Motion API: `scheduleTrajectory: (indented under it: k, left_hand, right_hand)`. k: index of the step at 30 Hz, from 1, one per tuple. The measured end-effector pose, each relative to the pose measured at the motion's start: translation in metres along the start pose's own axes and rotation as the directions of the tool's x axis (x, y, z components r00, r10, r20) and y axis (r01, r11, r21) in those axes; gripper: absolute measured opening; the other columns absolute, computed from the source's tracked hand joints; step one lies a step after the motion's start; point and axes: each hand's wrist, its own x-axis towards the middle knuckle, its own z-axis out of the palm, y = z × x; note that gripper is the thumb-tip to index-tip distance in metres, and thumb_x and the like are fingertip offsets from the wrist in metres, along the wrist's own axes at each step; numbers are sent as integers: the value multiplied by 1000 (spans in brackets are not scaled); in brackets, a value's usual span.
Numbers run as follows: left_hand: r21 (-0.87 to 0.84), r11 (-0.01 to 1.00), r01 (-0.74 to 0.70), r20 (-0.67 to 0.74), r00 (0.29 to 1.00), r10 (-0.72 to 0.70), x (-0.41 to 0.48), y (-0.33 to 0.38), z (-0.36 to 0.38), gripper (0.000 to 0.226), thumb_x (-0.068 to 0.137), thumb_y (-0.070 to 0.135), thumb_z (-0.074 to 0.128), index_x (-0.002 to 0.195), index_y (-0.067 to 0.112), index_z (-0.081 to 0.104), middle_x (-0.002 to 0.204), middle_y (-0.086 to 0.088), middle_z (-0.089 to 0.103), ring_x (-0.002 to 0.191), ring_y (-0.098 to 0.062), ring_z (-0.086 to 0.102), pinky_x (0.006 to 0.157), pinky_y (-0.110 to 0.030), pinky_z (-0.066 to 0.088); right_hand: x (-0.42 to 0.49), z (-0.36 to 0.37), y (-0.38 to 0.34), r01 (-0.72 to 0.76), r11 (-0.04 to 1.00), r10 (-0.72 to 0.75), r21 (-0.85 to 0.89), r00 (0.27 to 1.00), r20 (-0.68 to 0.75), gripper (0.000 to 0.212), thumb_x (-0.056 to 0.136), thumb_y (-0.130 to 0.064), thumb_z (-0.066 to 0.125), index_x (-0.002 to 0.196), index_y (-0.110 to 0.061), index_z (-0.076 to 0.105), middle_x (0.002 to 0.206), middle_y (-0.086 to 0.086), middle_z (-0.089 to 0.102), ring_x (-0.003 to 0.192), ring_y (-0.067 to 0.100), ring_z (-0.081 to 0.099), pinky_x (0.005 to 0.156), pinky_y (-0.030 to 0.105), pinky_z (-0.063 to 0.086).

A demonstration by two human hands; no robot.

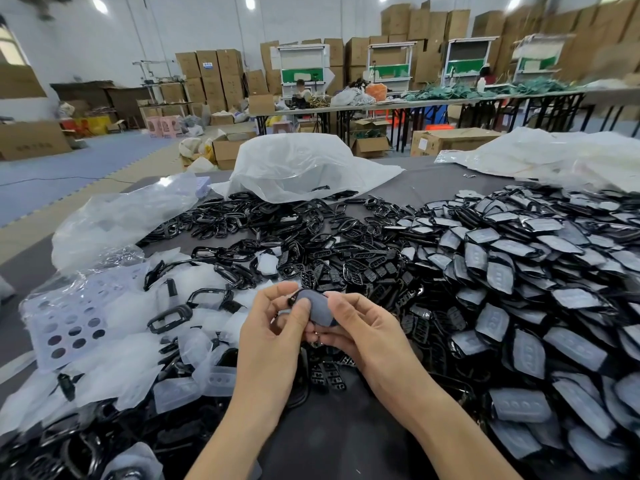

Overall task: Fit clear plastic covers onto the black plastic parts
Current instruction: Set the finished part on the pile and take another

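The left hand (273, 329) and right hand (362, 329) both pinch a part (294, 300) and its cover (317, 309). Uneven thumb pressure could easily seat it crooked.

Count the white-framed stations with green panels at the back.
4, in a row before the stacked cardboard boxes: leftmost station, second station, third station, rightmost station. The blurred right edge may hide more.

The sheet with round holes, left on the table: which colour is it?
The sheet is pale lilac, slightly translucent; the head view shows it.
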Motion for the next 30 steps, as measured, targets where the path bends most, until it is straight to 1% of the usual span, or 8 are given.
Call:
scheduleTrajectory:
  k: [4, 7, 13, 17, 19, 21, 23, 30]
  left_hand:
    - [-15, 999, 29, 31, 999, -28, -2, 0, 1, 12, 93, 7, 65, 105, 7, 64, 77, -5, 74, 68, -16, 70, 67, -24, 59]
    - [-25, 999, 49, 56, 997, -47, -3, 1, 2, 10, 95, 6, 61, 105, 8, 64, 82, -7, 75, 75, -20, 74, 69, -22, 59]
    - [175, 985, -6, 110, 994, -14, -1, -1, 0, 17, 93, 7, 65, 99, 23, 65, 85, -5, 73, 72, -15, 70, 67, -17, 53]
    - [157, 988, 3, 115, 993, -21, -2, -2, -1, 17, 90, 11, 70, 89, 28, 69, 76, -3, 72, 68, -10, 68, 65, -15, 52]
    - [123, 992, 17, 118, 992, -31, -2, -2, -1, 13, 93, 13, 65, 92, 25, 71, 80, -2, 73, 74, -14, 71, 71, -20, 56]
    - [78, 996, 33, 139, 989, -44, -3, -3, 0, 18, 99, 11, 56, 101, 18, 71, 88, -6, 76, 82, -21, 74, 78, -28, 59]
    - [62, 997, 42, 150, 987, -51, -3, -2, 2, 24, 101, 6, 50, 106, 15, 71, 89, -9, 77, 84, -26, 75, 79, -27, 59]
    - [122, 992, -13, 163, 987, -7, -8, 1, 7, 27, 101, 3, 49, 109, 15, 72, 92, -3, 78, 82, -21, 75, 74, -20, 57]
  right_hand:
    - [-1, -4, 1, 56, 993, -61, -99, 997, -43, 24, 74, -32, 79, 97, -24, 75, 94, 8, 76, 79, 15, 70, 68, 21, 55]
    - [0, -6, -1, 69, 987, -82, -144, 993, -88, 24, 73, -35, 76, 97, -28, 77, 92, 4, 76, 78, 14, 66, 66, 21, 53]
    - [-2, -7, -3, 99, 976, -109, -196, 993, -44, 16, 85, -21, 72, 100, -16, 74, 83, 11, 75, 69, 17, 70, 64, 20, 55]
    - [-3, -9, -6, 104, 960, -113, -262, 993, -21, 13, 91, -9, 68, 103, -8, 68, 79, 10, 75, 68, 18, 71, 65, 21, 56]
    - [-2, -10, -7, 105, 953, -120, -283, 992, -35, 11, 90, -9, 69, 101, -9, 69, 78, 8, 75, 68, 17, 71, 64, 21, 56]
    - [-1, -12, -6, 112, 943, -138, -312, 988, -64, 9, 91, -8, 70, 99, -12, 69, 77, 4, 75, 67, 13, 69, 62, 19, 55]
    - [0, -14, -6, 125, 924, -163, -362, 984, -77, 10, 91, -10, 70, 98, -17, 70, 78, -1, 75, 67, 8, 67, 62, 18, 54]
    - [-1, -15, -2, 169, 829, -220, -534, 975, -33, 20, 90, -19, 73, 96, -37, 68, 87, -7, 76, 72, 3, 68, 66, 16, 51]
